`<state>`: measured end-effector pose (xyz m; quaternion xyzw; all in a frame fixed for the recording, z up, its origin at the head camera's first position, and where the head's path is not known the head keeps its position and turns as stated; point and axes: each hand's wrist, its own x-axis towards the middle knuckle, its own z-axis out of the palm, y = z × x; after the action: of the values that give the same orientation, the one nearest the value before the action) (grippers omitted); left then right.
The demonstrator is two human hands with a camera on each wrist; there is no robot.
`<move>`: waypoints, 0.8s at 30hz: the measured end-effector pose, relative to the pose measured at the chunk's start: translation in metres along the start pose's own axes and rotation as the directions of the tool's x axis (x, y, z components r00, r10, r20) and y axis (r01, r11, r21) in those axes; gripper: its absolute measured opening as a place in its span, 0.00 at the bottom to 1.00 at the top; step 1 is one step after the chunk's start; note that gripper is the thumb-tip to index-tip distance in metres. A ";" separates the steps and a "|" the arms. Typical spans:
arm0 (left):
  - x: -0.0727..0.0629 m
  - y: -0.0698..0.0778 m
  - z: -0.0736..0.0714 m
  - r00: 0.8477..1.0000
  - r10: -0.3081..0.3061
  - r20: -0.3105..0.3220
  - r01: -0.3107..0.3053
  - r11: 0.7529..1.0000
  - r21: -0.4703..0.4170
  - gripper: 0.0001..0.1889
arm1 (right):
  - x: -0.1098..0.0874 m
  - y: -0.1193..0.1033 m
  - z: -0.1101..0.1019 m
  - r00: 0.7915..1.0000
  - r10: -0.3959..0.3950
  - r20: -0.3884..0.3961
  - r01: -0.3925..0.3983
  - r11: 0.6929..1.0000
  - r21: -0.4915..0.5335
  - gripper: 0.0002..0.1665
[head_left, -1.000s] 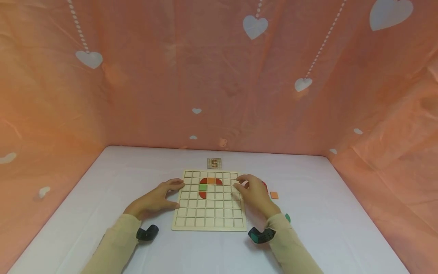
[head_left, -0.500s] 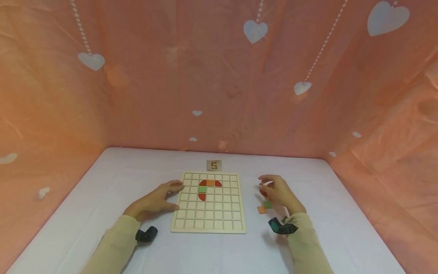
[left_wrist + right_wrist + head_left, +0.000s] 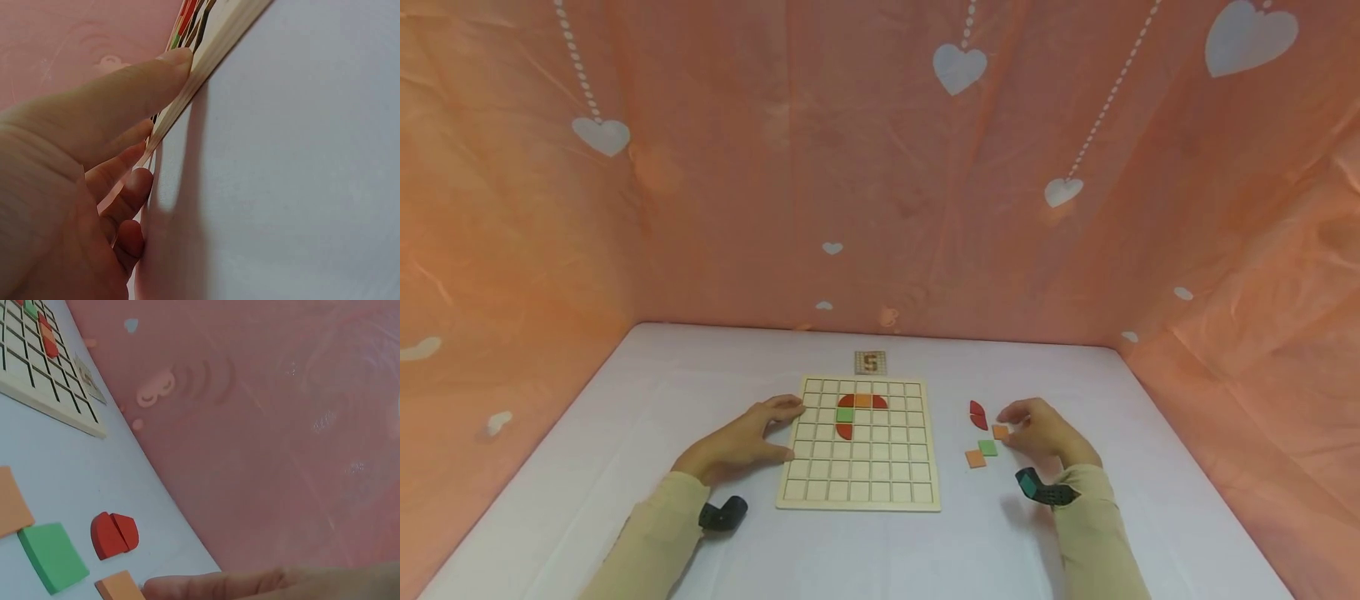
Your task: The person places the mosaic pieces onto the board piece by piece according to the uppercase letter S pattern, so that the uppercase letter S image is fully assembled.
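A wooden grid board (image 3: 880,472) lies on the white table, with red quarter-round pieces (image 3: 845,432), an orange square (image 3: 863,401) and a green square (image 3: 845,414) set in its upper cells. My left hand (image 3: 741,434) rests at the board's left side; in the left wrist view its thumb touches the board's edge. Right of the board, my right hand (image 3: 1043,432) is at a loose orange tile (image 3: 1001,432), thumb and index finger apart beside it. In the right wrist view a finger (image 3: 187,587) meets that tile's edge; the thumb is not visible there.
Two red quarter-round pieces (image 3: 977,415), a green tile (image 3: 987,448) and another orange tile (image 3: 975,459) lie loose between board and right hand. A small pattern card (image 3: 870,362) sits behind the board. Pink cloth (image 3: 880,208) with hearts encloses the table.
My right hand has moved from the board's right edge, past the red pieces, rightward to the orange tile, uncovering the loose pieces. The left hand stays at the board.
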<state>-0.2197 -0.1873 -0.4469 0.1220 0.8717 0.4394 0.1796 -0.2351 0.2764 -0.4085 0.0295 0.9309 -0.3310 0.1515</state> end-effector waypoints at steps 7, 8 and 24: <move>0.000 0.002 0.000 1.000 0.015 0.000 -0.015 1.000 0.009 0.42 | 0.004 0.006 0.002 1.000 -0.011 0.012 0.011 1.000 0.007 0.15; 0.000 0.002 0.000 1.000 0.019 0.001 -0.019 1.000 0.015 0.42 | 0.004 0.006 0.002 1.000 -0.012 0.013 0.012 1.000 0.007 0.14; -0.001 0.003 0.001 1.000 0.004 -0.002 -0.004 1.000 -0.004 0.42 | 0.009 -0.005 0.000 0.983 -0.183 -0.015 0.183 0.983 -0.019 0.13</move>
<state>-0.2181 -0.1853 -0.4442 0.1229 0.8707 0.4417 0.1781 -0.2444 0.2722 -0.4086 -0.0548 0.9338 -0.3350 0.1128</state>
